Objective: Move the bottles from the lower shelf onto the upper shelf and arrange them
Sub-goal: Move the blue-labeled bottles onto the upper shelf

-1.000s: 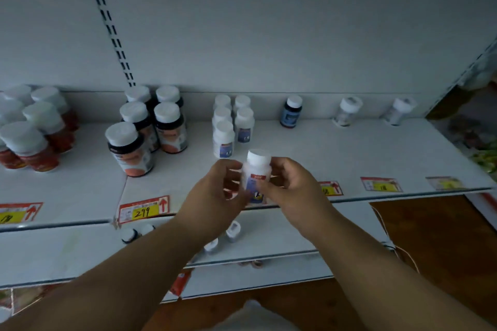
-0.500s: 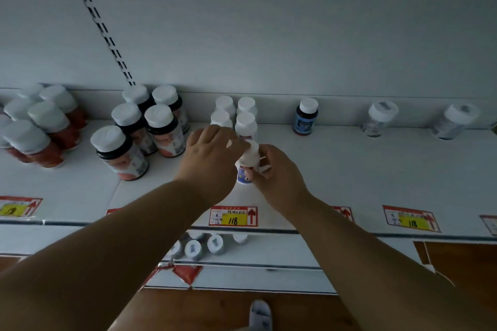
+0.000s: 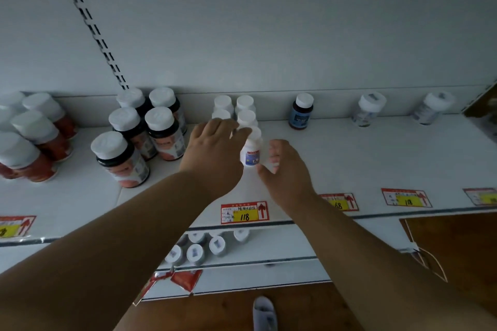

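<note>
Head view. Read "118" on the yellow patch of a red-bordered price tag at the upper shelf edge; read "118" again on a second tag to the right; print on every bottle label too blurred to read. Counted on the upper shelf: five large dark bottles with white caps, left of the hands; a small white bottle with a blue-and-red label standing upright at the front of a two-column cluster, with four white caps showing behind it; one dark blue-labelled bottle at the back wall; two clear bottles well apart farther right; several red-filled bottles at far left. Counted about six white caps on the lower shelf, below the tag. Left hand loosely spread, fingertips touching the small white bottle's cap, not gripping. Right hand open, fingers curled just beside the bottle, holding nothing. White metal shelving, pale back panel with a slotted upright, brown wooden floor below.
</note>
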The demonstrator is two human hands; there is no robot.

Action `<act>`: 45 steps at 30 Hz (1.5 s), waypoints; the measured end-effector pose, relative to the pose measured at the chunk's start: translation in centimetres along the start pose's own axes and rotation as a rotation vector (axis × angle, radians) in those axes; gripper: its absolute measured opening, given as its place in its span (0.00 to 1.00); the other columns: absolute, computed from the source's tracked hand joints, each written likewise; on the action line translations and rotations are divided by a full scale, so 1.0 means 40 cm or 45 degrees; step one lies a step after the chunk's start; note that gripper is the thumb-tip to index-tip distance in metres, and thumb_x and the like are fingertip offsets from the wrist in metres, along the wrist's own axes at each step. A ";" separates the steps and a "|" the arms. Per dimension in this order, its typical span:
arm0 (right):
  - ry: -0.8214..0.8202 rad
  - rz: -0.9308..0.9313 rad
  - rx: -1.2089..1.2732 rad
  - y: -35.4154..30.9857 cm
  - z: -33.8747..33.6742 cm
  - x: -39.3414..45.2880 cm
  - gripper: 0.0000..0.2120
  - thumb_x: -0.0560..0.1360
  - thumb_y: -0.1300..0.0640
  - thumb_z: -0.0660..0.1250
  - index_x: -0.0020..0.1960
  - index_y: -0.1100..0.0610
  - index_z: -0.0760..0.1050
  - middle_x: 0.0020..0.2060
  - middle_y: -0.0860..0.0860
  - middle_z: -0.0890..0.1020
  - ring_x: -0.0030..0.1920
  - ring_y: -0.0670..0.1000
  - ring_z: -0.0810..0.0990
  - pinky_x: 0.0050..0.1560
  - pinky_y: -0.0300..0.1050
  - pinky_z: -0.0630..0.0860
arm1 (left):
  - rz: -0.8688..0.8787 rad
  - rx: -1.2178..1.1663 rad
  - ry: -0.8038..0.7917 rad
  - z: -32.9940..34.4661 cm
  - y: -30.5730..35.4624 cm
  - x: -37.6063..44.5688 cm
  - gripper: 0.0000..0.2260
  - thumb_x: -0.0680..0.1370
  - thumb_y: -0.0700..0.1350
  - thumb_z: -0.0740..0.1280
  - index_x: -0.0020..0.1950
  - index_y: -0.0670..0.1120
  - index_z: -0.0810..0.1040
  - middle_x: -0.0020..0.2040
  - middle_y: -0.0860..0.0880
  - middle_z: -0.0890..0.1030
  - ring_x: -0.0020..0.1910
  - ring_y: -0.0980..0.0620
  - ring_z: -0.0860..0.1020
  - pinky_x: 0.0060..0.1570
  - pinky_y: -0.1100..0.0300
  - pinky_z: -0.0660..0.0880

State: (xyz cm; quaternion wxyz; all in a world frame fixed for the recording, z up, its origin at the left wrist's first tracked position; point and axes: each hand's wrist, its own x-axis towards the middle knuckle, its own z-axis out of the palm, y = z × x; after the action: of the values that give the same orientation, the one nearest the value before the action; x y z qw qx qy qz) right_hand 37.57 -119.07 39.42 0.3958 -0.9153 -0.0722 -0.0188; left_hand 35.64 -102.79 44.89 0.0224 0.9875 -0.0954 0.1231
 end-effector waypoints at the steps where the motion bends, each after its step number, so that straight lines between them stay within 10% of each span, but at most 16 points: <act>1: 0.023 0.013 -0.010 -0.010 0.003 -0.025 0.22 0.76 0.53 0.71 0.67 0.52 0.69 0.60 0.49 0.77 0.54 0.45 0.75 0.54 0.36 0.72 | 0.001 -0.055 0.011 -0.003 -0.004 -0.016 0.27 0.71 0.43 0.69 0.70 0.49 0.73 0.65 0.47 0.76 0.66 0.42 0.71 0.66 0.45 0.65; 12: 0.256 0.070 0.188 -0.319 0.195 -0.332 0.19 0.76 0.54 0.72 0.65 0.51 0.72 0.57 0.45 0.78 0.53 0.42 0.77 0.50 0.27 0.73 | 0.159 -0.552 0.176 -0.073 -0.235 -0.363 0.20 0.71 0.36 0.70 0.62 0.46 0.78 0.58 0.45 0.79 0.59 0.42 0.75 0.59 0.50 0.70; 22: 0.018 0.002 0.244 -0.510 0.421 -0.471 0.15 0.77 0.53 0.71 0.62 0.49 0.73 0.54 0.44 0.80 0.52 0.44 0.79 0.54 0.43 0.80 | -0.112 -0.734 0.056 -0.073 -0.461 -0.656 0.18 0.75 0.37 0.69 0.63 0.47 0.77 0.58 0.50 0.79 0.58 0.50 0.75 0.56 0.59 0.72; 29: -0.146 -0.036 0.248 -0.370 0.602 -0.491 0.14 0.76 0.56 0.71 0.61 0.51 0.74 0.51 0.46 0.81 0.49 0.43 0.80 0.48 0.32 0.77 | -0.407 -0.754 -0.031 0.124 -0.495 -0.798 0.19 0.73 0.36 0.70 0.63 0.45 0.77 0.56 0.49 0.79 0.54 0.52 0.75 0.53 0.62 0.68; 45: -0.389 -0.270 -0.191 0.024 1.158 -0.286 0.17 0.76 0.53 0.70 0.64 0.53 0.74 0.56 0.51 0.80 0.55 0.51 0.78 0.53 0.47 0.77 | -0.827 -0.830 -0.144 0.708 -0.589 -0.836 0.18 0.77 0.38 0.68 0.65 0.49 0.74 0.59 0.53 0.77 0.56 0.56 0.73 0.54 0.63 0.71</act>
State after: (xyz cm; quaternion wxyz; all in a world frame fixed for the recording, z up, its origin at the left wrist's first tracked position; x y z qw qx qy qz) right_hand 25.35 -87.40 5.92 0.3068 -0.9217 -0.2257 0.0735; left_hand 15.15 -75.48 8.69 0.3637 0.9130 0.1839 0.0192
